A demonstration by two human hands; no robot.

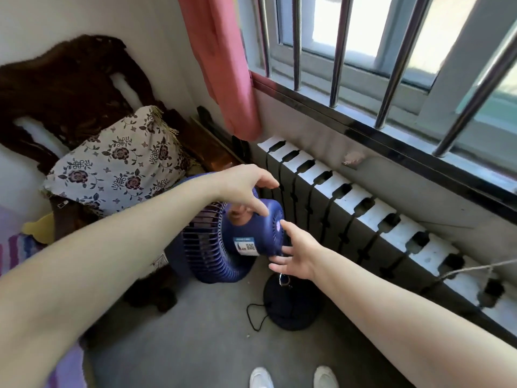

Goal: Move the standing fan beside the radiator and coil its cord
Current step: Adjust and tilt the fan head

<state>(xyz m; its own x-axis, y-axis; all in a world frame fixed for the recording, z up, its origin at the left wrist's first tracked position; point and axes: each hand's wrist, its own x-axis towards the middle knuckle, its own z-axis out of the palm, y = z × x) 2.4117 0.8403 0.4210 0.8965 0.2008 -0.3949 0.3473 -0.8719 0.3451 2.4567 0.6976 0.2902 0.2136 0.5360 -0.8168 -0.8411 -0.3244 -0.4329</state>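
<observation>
**Fan at the radiator, both hands on its motor housing**

Blue standing fan [223, 242] stands on the grey floor just beside the radiator [349, 208], its round dark base [291, 303] close against the radiator's dark front. Fan head tilted, grille facing away from the radiator toward the floral cushion [112, 163]; rear motor housing turned toward the radiator.

Left hand [246, 189] reaches over the top of the housing, fingers spread and curled loosely down on it; whether it grips or only rests, cannot tell. Right hand [296, 253] comes in from the radiator side, palm open, fingers wide, fingertips touching the back and lower edge of the housing. Neither hand is closed around anything.

Black cord [256, 315] lies loose on the floor on the far side of the base from the radiator, in one slack loop, not coiled.

Pink curtain [221, 65] hangs above the radiator's far end. White shoes [293, 378] at the bottom edge, near the base
</observation>
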